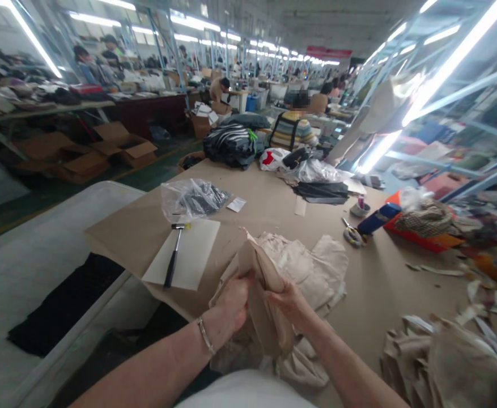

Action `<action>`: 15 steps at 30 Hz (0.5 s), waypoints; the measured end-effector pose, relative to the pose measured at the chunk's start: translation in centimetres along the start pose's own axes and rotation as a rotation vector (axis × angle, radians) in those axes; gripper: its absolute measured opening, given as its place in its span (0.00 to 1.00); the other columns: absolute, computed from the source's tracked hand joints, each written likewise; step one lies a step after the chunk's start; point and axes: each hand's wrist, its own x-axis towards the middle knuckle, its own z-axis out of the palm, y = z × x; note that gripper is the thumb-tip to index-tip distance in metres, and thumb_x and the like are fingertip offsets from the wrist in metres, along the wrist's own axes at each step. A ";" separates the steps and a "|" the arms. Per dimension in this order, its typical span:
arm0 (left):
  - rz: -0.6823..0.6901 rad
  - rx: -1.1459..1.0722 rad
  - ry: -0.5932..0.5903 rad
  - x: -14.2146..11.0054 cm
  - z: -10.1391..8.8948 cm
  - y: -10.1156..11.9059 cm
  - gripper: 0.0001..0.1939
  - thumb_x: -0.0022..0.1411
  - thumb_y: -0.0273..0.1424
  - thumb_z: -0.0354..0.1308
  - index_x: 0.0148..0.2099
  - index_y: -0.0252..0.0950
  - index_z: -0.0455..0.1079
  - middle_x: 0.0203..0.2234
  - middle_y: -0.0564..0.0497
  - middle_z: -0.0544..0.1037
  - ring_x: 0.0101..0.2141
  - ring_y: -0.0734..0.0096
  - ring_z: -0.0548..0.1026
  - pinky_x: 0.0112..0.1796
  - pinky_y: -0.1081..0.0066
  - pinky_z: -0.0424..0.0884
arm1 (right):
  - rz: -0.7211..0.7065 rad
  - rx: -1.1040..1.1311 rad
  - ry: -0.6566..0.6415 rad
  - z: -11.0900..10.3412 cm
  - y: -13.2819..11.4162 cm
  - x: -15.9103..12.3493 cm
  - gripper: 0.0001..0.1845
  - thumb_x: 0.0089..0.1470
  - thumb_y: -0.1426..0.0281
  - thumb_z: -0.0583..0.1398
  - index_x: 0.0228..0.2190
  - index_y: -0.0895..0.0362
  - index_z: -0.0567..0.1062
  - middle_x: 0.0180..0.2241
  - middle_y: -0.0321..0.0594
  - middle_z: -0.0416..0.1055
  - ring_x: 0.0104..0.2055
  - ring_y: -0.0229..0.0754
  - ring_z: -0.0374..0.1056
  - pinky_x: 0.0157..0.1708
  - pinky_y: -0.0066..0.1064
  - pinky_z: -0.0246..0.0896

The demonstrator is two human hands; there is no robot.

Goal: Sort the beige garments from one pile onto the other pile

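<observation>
Two bare hands grip one beige fabric piece [262,283] at the near edge of a brown worktable [384,283]. Left hand [234,300], w/ a bracelet at the wrist, is closed on the piece's left side; right hand [289,303] pinches its right side, fingers curled. Piece stands upright btwn them, just in front of a pile of matching beige fabric [311,269]. Hammer [173,255] lies on a pale sheet [197,249] to the left, near a clear plastic bag [191,198]. Scissors [351,233] lie well apart, far right.
</observation>
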 end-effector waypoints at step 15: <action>-0.062 0.325 -0.618 -1.7 3.6 3.3 0.12 0.43 0.31 0.68 0.33 0.31 0.77 0.27 0.45 0.79 0.28 0.66 0.76 0.35 0.66 0.73 | 0.012 0.157 0.018 -8.4 -6.6 -10.7 0.34 0.57 0.50 0.41 0.39 0.60 0.76 0.31 0.47 0.75 0.35 0.47 0.73 0.35 0.39 0.68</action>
